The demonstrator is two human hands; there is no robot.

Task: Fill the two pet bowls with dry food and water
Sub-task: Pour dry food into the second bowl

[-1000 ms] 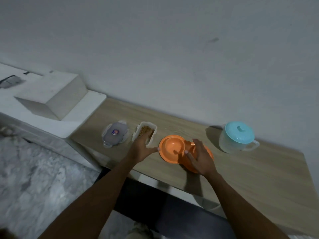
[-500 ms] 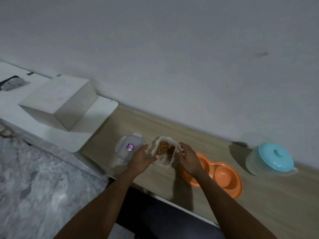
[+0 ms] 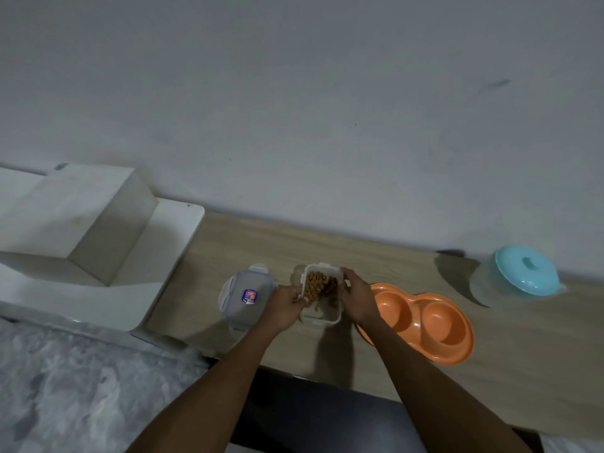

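A clear plastic food container (image 3: pixel 322 294) with brown dry kibble stands on the wooden counter (image 3: pixel 523 354). My left hand (image 3: pixel 286 304) grips its left side and my right hand (image 3: pixel 358 297) grips its right side. Just to the right lies an orange double pet bowl (image 3: pixel 428 322); both of its wells look bare. The container's clear lid (image 3: pixel 246 294) with a small sticker lies flat to the left. A clear water jug (image 3: pixel 519 277) with a turquoise lid stands at the far right by the wall.
A white box (image 3: pixel 75 220) sits on a white surface (image 3: pixel 163 243) left of the counter. A grey wall runs along the back. Marble-patterned floor (image 3: pixel 65 387) lies below left, and a dark gap sits under the counter's front edge.
My right hand left the orange bowl and joined the left hand on the food container. The view has shifted, so everything sits further right and lower in frame.
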